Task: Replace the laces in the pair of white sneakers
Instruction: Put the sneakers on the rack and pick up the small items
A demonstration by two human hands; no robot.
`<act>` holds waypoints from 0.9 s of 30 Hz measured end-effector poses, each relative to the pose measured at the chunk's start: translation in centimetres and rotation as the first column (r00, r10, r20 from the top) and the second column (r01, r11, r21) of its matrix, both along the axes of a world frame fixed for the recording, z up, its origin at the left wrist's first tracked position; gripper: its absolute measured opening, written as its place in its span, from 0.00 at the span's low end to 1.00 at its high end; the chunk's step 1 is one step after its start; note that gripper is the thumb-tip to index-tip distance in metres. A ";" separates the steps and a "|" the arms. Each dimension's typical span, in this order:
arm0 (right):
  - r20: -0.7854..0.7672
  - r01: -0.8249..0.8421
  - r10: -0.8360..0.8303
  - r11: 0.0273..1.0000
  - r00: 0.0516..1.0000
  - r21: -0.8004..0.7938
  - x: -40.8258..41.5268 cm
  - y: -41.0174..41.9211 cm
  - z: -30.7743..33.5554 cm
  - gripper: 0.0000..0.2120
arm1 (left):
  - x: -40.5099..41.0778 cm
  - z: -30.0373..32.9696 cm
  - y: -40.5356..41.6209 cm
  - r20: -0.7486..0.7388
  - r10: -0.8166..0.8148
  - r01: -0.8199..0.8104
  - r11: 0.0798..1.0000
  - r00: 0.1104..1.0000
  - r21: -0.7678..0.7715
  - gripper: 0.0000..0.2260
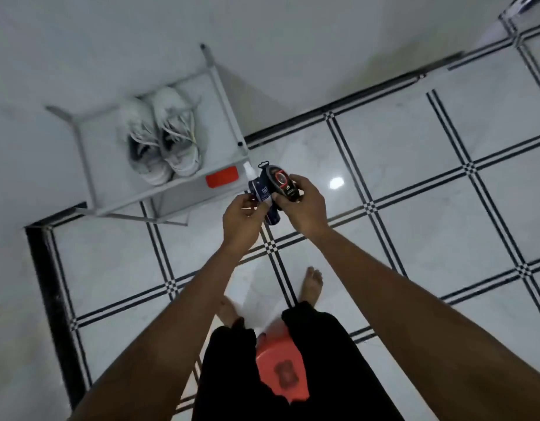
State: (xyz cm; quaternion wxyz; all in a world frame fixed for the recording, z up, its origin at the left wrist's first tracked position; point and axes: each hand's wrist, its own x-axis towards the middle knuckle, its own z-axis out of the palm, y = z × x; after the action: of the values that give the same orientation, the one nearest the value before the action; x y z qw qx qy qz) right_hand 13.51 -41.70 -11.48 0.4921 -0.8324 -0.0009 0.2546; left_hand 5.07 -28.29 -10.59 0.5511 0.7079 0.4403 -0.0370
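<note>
Seen from above, a person stands on tiled floor. The white sneakers [162, 138] sit side by side on a grey shelf [171, 189], ahead and to the left, toes pointing toward the person. The left hand [243, 217] grips a blue spray bottle [261, 191]; the right hand [302, 202] holds a dark packet [282, 182]. The left hand is nearer the sneakers; neither is free to take them yet.

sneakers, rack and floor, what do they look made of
Sneakers: white, matte, probably synthetic leather with mesh; too blurred to be sure.
Rack: thin grey tubes with flat panels, likely painted metal with fabric or plastic shelves.
Floor: glossy white tile, ceramic or marble-look, given the lamp glare and black inlaid lines.
</note>
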 end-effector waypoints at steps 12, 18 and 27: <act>0.160 -0.043 0.024 0.992 0.987 0.120 9.7 4.2 16.5 0.18 | 8.7 15.7 5.4 0.208 0.027 -0.038 0.998 0.978 0.052 0.17; 0.193 0.055 -0.079 0.990 0.978 0.128 16.1 8.7 18.2 0.23 | 16.3 17.1 10.4 0.266 -0.084 0.044 0.987 0.960 0.155 0.15; 0.261 0.053 -0.068 0.997 0.963 0.063 28.2 15.9 18.8 0.24 | 28.9 19.0 17.8 0.327 -0.045 -0.052 0.959 0.944 0.280 0.13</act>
State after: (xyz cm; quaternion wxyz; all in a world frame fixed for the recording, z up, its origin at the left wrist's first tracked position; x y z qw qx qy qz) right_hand 41.74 -25.81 7.33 0.5179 -0.8447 -0.0479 0.1265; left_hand 34.01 -10.49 8.38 0.5095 0.7750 0.3439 0.1466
